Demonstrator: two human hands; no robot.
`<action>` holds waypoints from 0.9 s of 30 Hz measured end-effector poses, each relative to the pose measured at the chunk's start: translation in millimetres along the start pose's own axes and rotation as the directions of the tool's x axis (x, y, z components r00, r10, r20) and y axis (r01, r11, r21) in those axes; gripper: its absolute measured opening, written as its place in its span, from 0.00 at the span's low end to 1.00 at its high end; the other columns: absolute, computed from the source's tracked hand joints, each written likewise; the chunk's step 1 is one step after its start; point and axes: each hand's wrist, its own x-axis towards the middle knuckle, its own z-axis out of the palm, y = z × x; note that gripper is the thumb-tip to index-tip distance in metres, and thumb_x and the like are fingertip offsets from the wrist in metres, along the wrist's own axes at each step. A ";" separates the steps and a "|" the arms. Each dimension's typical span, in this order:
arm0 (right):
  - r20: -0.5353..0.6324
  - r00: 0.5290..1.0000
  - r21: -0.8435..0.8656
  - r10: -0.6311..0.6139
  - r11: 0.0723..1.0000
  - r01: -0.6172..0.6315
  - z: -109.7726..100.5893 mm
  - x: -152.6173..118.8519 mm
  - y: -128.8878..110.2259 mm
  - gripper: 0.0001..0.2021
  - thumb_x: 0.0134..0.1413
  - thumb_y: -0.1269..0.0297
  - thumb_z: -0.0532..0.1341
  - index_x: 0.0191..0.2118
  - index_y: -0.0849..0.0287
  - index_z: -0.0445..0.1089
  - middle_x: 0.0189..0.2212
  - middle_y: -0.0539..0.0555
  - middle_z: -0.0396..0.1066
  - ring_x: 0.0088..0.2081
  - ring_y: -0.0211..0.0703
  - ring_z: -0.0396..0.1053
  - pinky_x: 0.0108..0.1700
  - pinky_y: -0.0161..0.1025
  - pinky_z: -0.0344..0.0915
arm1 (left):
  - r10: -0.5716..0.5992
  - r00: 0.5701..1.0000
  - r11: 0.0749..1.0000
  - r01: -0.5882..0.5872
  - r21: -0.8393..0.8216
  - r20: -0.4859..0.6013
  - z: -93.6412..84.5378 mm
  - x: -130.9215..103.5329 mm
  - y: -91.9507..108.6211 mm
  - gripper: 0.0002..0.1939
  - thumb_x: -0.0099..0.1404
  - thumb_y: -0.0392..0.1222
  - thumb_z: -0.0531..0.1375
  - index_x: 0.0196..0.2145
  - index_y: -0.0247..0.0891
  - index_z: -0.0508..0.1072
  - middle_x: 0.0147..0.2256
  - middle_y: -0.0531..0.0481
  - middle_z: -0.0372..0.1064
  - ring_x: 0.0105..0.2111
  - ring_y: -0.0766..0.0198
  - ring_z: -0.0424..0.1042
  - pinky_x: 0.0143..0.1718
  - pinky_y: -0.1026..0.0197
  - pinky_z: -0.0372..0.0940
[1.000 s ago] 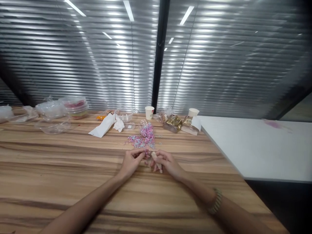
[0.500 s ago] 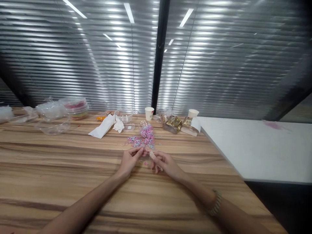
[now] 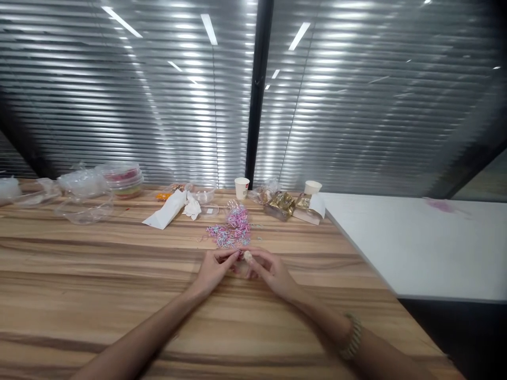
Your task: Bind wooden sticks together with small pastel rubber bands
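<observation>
My left hand [image 3: 214, 269] is closed in a pinch, thumb against fingertips, near the middle of the table. Whatever lies between those fingertips is too small to make out. Facing it, my right hand [image 3: 276, 272] pinches a small cream-coloured piece [image 3: 247, 256] between thumb and fingers. The fingertips of both hands nearly meet. Just beyond them lies a loose heap of small pink, purple and pale blue bands [image 3: 227, 235], some of it at the mouth of a clear plastic container [image 3: 233, 205]. A few pinkish bits show blurred beneath my hands.
Along the back stand a paper cup [image 3: 242, 188], gold foil packets [image 3: 280, 205], another white cup [image 3: 312, 187] and stacked clear tubs [image 3: 123, 182]. White paper [image 3: 165, 210] and crumpled tissue [image 3: 192, 207] lie left of the heap. A white table [image 3: 428, 248] adjoins at right.
My hands have drawn closer together at the fingertips. The right hand's fingers, curled below before, now reach forward towards the left hand. The view has tilted slightly upward.
</observation>
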 end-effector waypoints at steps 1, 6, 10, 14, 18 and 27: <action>0.007 1.000 -0.011 -0.008 1.000 0.008 0.8 -1.4 -1.1 0.31 0.49 0.44 0.47 0.52 0.62 0.59 0.55 0.57 0.45 0.33 0.12 0.62 0.36 0.15 0.65 | -0.001 1.000 1.000 0.001 0.004 0.006 -0.1 -0.1 0.3 0.18 0.55 0.48 0.59 0.38 0.31 0.76 0.32 0.45 0.73 0.24 0.65 0.69 0.28 0.65 0.64; 0.025 0.999 -0.053 -0.024 0.998 0.025 2.6 -5.3 -6.5 0.30 0.48 0.44 0.47 0.48 0.64 0.63 0.54 0.56 0.48 0.33 0.11 0.61 0.37 0.13 0.64 | -0.010 1.000 1.000 0.010 -0.008 -0.015 -0.5 0.7 -3.4 0.17 0.54 0.47 0.60 0.37 0.33 0.76 0.31 0.45 0.73 0.26 0.65 0.70 0.28 0.66 0.64; 0.077 0.997 -0.052 -0.031 0.998 0.035 2.2 -3.5 -3.1 0.33 0.48 0.43 0.46 0.50 0.66 0.61 0.54 0.59 0.47 0.28 0.10 0.60 0.34 0.14 0.63 | 0.030 0.998 0.999 -0.028 0.046 -0.051 -1.4 2.0 -7.1 0.15 0.54 0.47 0.59 0.35 0.33 0.77 0.30 0.45 0.73 0.27 0.64 0.70 0.29 0.67 0.64; 0.117 0.993 -0.033 0.001 0.999 0.003 2.2 -1.6 1.2 0.34 0.47 0.42 0.46 0.52 0.65 0.57 0.56 0.61 0.41 0.27 0.11 0.61 0.33 0.16 0.64 | 0.030 0.999 0.998 -0.027 0.051 -0.045 -2.2 2.5 -7.7 0.16 0.56 0.48 0.58 0.35 0.33 0.76 0.30 0.46 0.73 0.27 0.64 0.69 0.28 0.67 0.63; 0.141 0.989 0.021 0.044 0.999 -0.047 2.4 -3.3 -4.9 0.34 0.47 0.42 0.47 0.52 0.65 0.57 0.55 0.62 0.44 0.27 0.13 0.62 0.33 0.18 0.65 | 0.026 0.999 0.997 -0.023 0.068 -0.043 -1.9 2.5 -8.0 0.17 0.56 0.48 0.58 0.35 0.32 0.77 0.26 0.46 0.72 0.25 0.65 0.68 0.27 0.67 0.62; 0.195 0.974 0.038 0.115 0.991 -0.124 12.0 -5.7 -6.8 0.39 0.44 0.40 0.48 0.54 0.68 0.55 0.34 0.56 0.64 0.26 0.15 0.61 0.30 0.14 0.59 | -0.026 0.975 0.999 0.021 -0.025 -0.219 -3.9 0.1 0.6 0.18 0.51 0.52 0.60 0.25 0.31 0.75 0.27 0.44 0.73 0.29 0.60 0.71 0.29 0.64 0.65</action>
